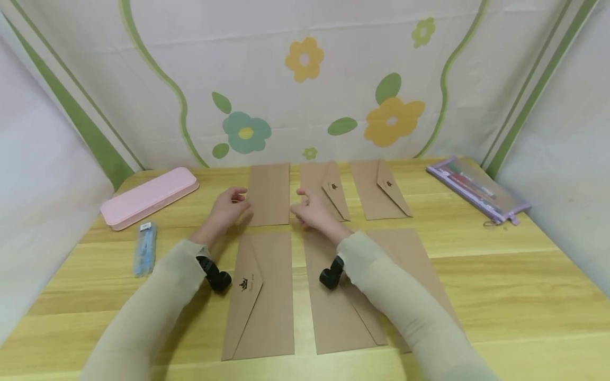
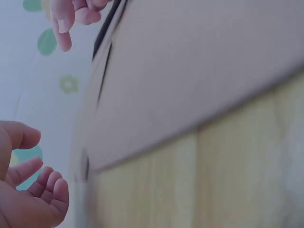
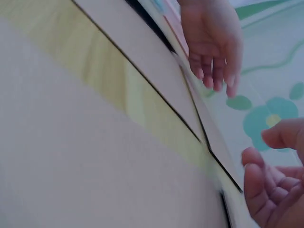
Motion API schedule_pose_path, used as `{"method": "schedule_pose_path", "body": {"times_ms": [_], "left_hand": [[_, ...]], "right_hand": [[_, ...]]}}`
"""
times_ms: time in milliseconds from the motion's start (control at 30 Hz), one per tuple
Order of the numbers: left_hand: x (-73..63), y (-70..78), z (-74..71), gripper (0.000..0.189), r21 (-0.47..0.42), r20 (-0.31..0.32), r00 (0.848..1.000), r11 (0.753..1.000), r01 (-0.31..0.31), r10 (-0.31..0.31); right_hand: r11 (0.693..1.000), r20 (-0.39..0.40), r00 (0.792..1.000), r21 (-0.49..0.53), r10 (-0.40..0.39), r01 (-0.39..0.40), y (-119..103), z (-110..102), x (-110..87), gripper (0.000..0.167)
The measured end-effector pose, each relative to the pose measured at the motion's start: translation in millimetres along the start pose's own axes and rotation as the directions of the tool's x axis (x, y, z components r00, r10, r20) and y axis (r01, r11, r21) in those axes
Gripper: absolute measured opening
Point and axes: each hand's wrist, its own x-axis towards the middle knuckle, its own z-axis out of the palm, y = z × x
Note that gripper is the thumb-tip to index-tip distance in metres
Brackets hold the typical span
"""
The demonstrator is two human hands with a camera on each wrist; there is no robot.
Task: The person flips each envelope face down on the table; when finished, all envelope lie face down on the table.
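Observation:
Several brown kraft-paper envelopes lie in two rows. My left hand (image 1: pixel 230 207) is at the left edge of the plain-faced back-left envelope (image 1: pixel 269 194), its fingers loosely bent and holding nothing. On that envelope's other side, my right hand (image 1: pixel 314 212) hovers by the back-middle envelope (image 1: pixel 312 177), thumb and fingers apart with nothing between them. A pointed flap with a crown print shows on the back-right envelope (image 1: pixel 369 196) and the front-left envelope (image 1: pixel 274 317). My right forearm partly hides the front-middle envelope (image 1: pixel 326 328) and the front-right envelope (image 1: pixel 410 259).
At the left of the wooden table (image 1: pixel 514 286) sit a pink pencil case (image 1: pixel 150 196) and a slim packet with blue contents (image 1: pixel 145 248). A clear zip pouch with purple edging (image 1: pixel 476 188), pens inside, lies at the right. A flower-printed cloth (image 1: pixel 295 106) hangs behind.

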Motion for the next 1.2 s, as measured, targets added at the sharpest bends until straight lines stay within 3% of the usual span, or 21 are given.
{"method": "schedule_pose_path", "body": {"times_ms": [133,333,533,800,1000,1200], "left_hand": [[-6.0,15.6,7.7,0.044,-0.057,-0.024,0.998,0.997,-0.051,0.049],[-7.5,33.2,26.3,0.042,-0.117,-0.027,0.994,0.987,-0.107,0.105],[-4.9,45.4,46.1,0.046,-0.122,0.015,0.989,0.982,-0.141,0.144],[5.0,57.0,71.3,0.055,-0.222,0.113,0.991,0.974,-0.043,0.070],[11.5,48.5,83.7,0.059,-0.288,0.166,0.986,0.956,0.049,-0.001],[11.4,48.8,90.1,0.062,-0.267,0.176,0.984,0.961,0.068,-0.020]], "right_hand": [[0.999,-0.098,0.994,-0.006,-0.048,0.047,7,-19,-6.1,0.052],[0.994,-0.173,0.978,-0.007,-0.112,0.112,16,-43,-13.6,0.046],[0.996,-0.233,0.969,-0.043,-0.084,0.076,26,-65,-17.3,0.048],[1.000,-0.184,0.983,0.005,0.028,-0.027,41,-88,-23.0,0.063],[0.997,-0.149,0.988,-0.062,0.044,-0.053,51,-94,-22.9,0.067],[0.993,-0.129,0.990,-0.104,0.049,-0.062,57,-99,-18.8,0.070]]}}
